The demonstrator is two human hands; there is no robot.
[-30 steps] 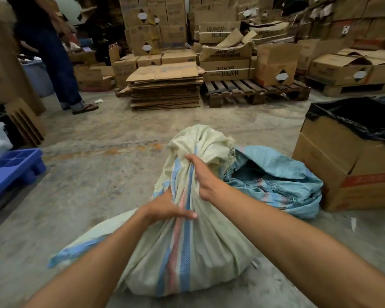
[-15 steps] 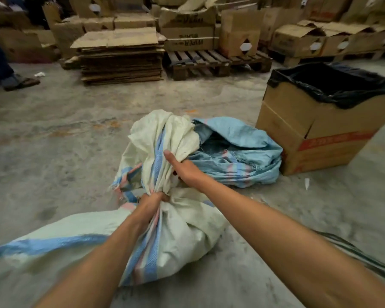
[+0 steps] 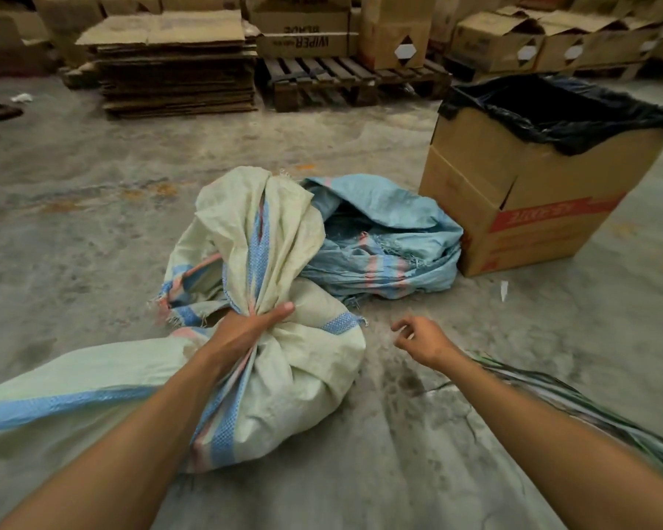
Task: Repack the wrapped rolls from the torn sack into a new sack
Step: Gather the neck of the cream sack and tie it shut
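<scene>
A full cream woven sack (image 3: 303,380) with blue and pink stripes lies on the concrete floor in front of me. My left hand (image 3: 245,330) grips its gathered neck, and the loose top of the sack stands up above my fist. My right hand (image 3: 422,338) hovers over the floor to the right of the sack, fingers loosely curled, holding nothing. Behind the cream sack lies a crumpled, frayed light-blue sack (image 3: 383,239), collapsed flat. The rolls are hidden inside the sack.
A cardboard box lined with a black bag (image 3: 521,208) stands at the right. A bundle of green-grey straps (image 3: 590,407) lies under my right forearm. A stack of flattened cardboard (image 3: 177,66), a wooden pallet (image 3: 341,78) and cartons fill the back.
My right hand has let go of the sack's neck and moved right, away from it. My left hand keeps its grip on the gathered neck. The view has tilted further down.
</scene>
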